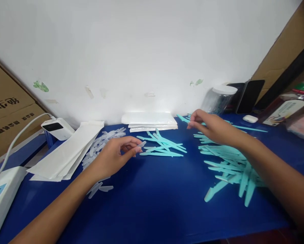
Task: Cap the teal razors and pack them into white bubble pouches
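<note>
My left hand [121,152] pinches a small translucent blade cap [142,144] between thumb and fingertips. It is just left of a loose, crossed group of turquoise eyebrow razors [164,144]. Behind and below that hand lies a pile of similar clear caps [94,149], partly hidden by the hand and wrist. My right hand [207,125] is closed on a turquoise eyebrow razor [182,118], whose end sticks out to the left of the fingers. Beneath the right forearm spreads a larger heap of turquoise razors [225,162], partly covered by the arm.
White packets [152,122] are stacked against the wall, and more white sleeves [67,152] lie at left. A white device [57,128] and power strip [5,196] sit far left. A lidded clear jar [219,98], phone [249,96], earbud case [250,118] and bottle [286,105] stand at right.
</note>
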Demonstrator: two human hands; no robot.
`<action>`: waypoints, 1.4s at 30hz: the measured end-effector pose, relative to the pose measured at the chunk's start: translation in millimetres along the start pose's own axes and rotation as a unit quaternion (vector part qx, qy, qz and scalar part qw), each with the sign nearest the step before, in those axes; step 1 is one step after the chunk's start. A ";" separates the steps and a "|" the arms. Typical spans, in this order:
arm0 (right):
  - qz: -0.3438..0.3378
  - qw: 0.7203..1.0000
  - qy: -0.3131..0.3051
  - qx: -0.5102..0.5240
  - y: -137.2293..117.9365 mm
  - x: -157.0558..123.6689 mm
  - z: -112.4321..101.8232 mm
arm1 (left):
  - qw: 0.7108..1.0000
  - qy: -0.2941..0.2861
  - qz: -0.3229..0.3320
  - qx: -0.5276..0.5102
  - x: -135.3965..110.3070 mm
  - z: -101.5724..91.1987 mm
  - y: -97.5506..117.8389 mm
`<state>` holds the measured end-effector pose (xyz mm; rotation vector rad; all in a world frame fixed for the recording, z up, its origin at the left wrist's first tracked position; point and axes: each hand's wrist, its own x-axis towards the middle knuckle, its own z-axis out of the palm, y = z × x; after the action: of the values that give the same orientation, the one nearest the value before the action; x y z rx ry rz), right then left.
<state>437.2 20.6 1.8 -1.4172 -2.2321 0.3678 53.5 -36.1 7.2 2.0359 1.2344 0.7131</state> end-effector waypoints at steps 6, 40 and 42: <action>-0.071 0.983 -0.043 0.163 -58.2 -16.0 18.7 | 0.995 0.004 -0.033 -0.094 1.3 8.5 5.3; -0.061 0.959 -0.055 0.272 -65.8 -18.2 22.2 | 0.989 -0.030 -0.070 -0.125 1.4 14.0 2.1; -0.069 0.958 -0.062 0.270 -67.4 -18.3 23.4 | 0.988 -0.041 -0.067 -0.130 0.5 16.0 2.7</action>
<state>379.3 -24.4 8.3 -0.9637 -2.0819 0.9564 66.7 -40.4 -1.0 1.7348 1.1544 0.6817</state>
